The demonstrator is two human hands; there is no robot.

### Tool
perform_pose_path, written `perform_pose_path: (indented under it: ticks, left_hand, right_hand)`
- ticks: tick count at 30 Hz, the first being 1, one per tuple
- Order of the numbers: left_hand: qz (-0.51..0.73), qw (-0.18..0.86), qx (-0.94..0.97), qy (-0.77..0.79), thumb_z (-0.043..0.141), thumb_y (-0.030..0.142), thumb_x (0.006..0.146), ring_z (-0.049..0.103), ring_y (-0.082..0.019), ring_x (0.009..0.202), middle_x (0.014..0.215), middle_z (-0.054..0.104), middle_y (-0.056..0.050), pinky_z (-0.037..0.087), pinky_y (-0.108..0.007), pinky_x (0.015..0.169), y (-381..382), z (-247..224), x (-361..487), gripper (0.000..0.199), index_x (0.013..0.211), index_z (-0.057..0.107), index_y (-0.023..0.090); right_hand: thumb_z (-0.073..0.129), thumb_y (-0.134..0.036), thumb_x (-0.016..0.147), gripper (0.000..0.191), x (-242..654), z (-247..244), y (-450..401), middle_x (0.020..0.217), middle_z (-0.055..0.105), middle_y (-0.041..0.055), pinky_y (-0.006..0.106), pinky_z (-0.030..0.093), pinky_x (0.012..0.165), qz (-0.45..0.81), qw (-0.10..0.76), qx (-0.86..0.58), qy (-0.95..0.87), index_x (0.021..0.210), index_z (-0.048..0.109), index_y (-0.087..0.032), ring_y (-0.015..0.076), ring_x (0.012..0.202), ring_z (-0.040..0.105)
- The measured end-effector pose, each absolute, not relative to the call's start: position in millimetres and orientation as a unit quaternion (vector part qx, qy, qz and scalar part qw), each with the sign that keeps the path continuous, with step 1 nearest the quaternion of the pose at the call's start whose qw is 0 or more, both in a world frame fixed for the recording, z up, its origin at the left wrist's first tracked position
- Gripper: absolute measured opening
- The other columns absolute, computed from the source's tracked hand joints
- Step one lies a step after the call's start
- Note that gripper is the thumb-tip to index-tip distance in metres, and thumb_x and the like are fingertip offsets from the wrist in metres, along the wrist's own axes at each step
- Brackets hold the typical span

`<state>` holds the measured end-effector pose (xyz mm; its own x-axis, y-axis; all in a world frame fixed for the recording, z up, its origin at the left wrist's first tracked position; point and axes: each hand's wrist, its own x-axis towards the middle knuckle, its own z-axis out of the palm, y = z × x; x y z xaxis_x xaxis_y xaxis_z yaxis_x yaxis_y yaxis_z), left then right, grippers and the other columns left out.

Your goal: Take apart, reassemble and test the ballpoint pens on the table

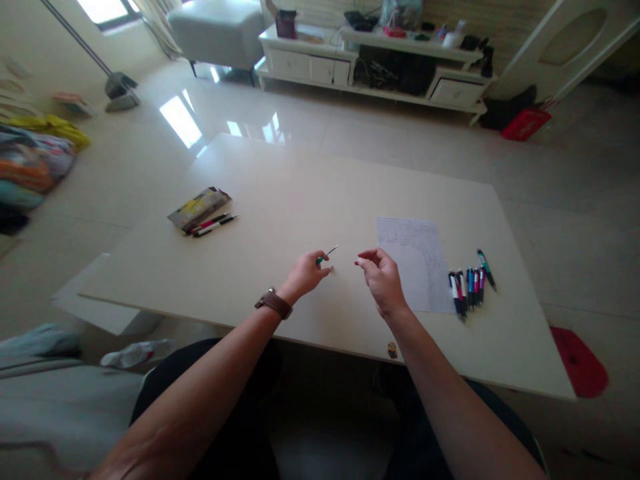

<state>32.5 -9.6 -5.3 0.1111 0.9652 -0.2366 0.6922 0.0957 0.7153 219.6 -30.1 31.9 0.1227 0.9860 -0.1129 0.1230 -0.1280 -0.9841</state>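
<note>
My left hand (pixel 303 275), with a watch on the wrist, is closed around a green pen part (pixel 327 254) whose thin, pale shaft points up to the right. A little to the right, above the tabletop, my right hand (pixel 384 277) has thumb and forefinger pinched together. At those fingertips a small dark reddish spot shows, too small to name. Beside and partly behind the right hand lies a sheet of paper (pixel 417 267) covered in writing. Several click pens (pixel 470 288) are lined up at its right edge, with a green pen (pixel 486 269) at a slant.
On the left of the white table (pixel 280 200) lie a grey and yellow packet (pixel 200 208) and a few pens (pixel 215 225). A small cartoon sticker (pixel 393 350) is at the near edge. A low cabinet (pixel 310 67) stands beyond the table; a red stool (pixel 580 363) is at right.
</note>
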Motion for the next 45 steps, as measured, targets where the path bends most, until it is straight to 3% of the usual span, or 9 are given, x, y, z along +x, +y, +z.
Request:
perform_pose_path:
  ticks: [3,7,17,19,22,25,28,35,45]
  left_hand:
    - [0.168,0.354,0.664,0.637,0.068,0.03,0.083,0.057,-0.015,0.074,0.09,0.066,-0.004,0.04,-0.027,0.067,-11,-12,34,0.034,0.115,0.07,0.02]
    - [0.166,0.324,0.684,0.632,0.065,0.028,0.085,0.059,-0.017,0.079,0.101,0.065,-0.006,0.042,-0.028,0.071,-13,-20,39,0.028,0.112,0.072,0.023]
    - [0.163,0.315,0.71,0.609,0.063,0.021,0.083,0.057,-0.017,0.078,0.087,0.068,-0.005,0.039,-0.029,0.068,-12,-28,42,0.01,0.089,0.07,0.019]
    - [0.194,0.359,0.687,0.601,0.064,0.021,0.081,0.056,-0.015,0.073,0.081,0.067,-0.004,0.038,-0.028,0.067,-10,-24,43,0.007,0.086,0.069,0.018]
    - [0.286,0.503,0.592,0.561,0.068,0.027,0.08,0.05,-0.01,0.063,0.075,0.063,-0.001,0.036,-0.025,0.06,-7,-12,46,0.012,0.086,0.068,0.016]
    - [0.341,0.649,0.452,0.509,0.072,0.038,0.08,0.033,-0.005,0.048,0.06,0.046,0.007,0.024,-0.023,0.048,-8,5,49,0.029,0.098,0.067,0.016]
    - [0.355,0.723,0.373,0.46,0.078,0.039,0.075,0.023,-0.004,0.045,0.055,0.033,0.01,0.015,-0.023,0.045,-10,20,50,0.035,0.098,0.066,0.015]
    - [0.349,0.739,0.363,0.447,0.083,0.041,0.072,0.024,-0.003,0.045,0.056,0.036,0.009,0.013,-0.024,0.045,-14,30,48,0.036,0.089,0.066,0.013]
    - [0.353,0.744,0.37,0.43,0.083,0.044,0.071,0.024,-0.003,0.045,0.056,0.033,0.01,0.012,-0.024,0.045,-14,30,48,0.039,0.086,0.058,0.017]
  right_hand:
    - [0.065,-0.035,0.075,0.02,220,34,-31,0.083,0.065,0.0043,0.026,0.037,0.056,0.466,0.468,-0.589,-0.466,0.085,0.063,-0.018,0.0127,0.063,0.048]
    - [0.064,-0.035,0.075,0.018,222,34,-31,0.083,0.066,0.0046,0.026,0.037,0.056,0.463,0.467,-0.586,-0.474,0.083,0.063,-0.019,0.0135,0.064,0.05]
    - [0.063,-0.032,0.077,0.014,222,38,-32,0.081,0.066,0.0036,0.032,0.045,0.078,0.444,0.454,-0.582,-0.508,0.08,0.064,-0.018,0.0186,0.081,0.06]
    - [0.063,-0.031,0.078,0.013,223,40,-33,0.081,0.066,0.0037,0.033,0.045,0.079,0.43,0.442,-0.586,-0.526,0.079,0.064,-0.018,0.0191,0.082,0.061]
    - [0.064,-0.03,0.077,0.012,223,42,-34,0.083,0.067,0.0039,0.033,0.045,0.078,0.404,0.414,-0.595,-0.558,0.079,0.064,-0.018,0.0195,0.083,0.062]
    - [0.069,-0.03,0.077,0.016,221,41,-37,0.087,0.069,0.0036,0.033,0.044,0.075,0.384,0.38,-0.599,-0.591,0.088,0.064,-0.019,0.0194,0.082,0.063]
    - [0.071,-0.029,0.078,0.022,217,38,-39,0.092,0.07,0.0032,0.032,0.044,0.072,0.369,0.36,-0.598,-0.614,0.098,0.064,-0.021,0.0194,0.083,0.064]
    - [0.07,-0.033,0.084,0.019,209,39,-40,0.087,0.069,0.0025,0.029,0.044,0.066,0.351,0.409,-0.577,-0.614,0.097,0.063,-0.021,0.0172,0.08,0.064]
    - [0.065,-0.033,0.087,0.013,210,38,-41,0.091,0.07,0.0043,0.029,0.044,0.066,0.348,0.399,-0.57,-0.629,0.089,0.07,-0.021,0.017,0.077,0.062]
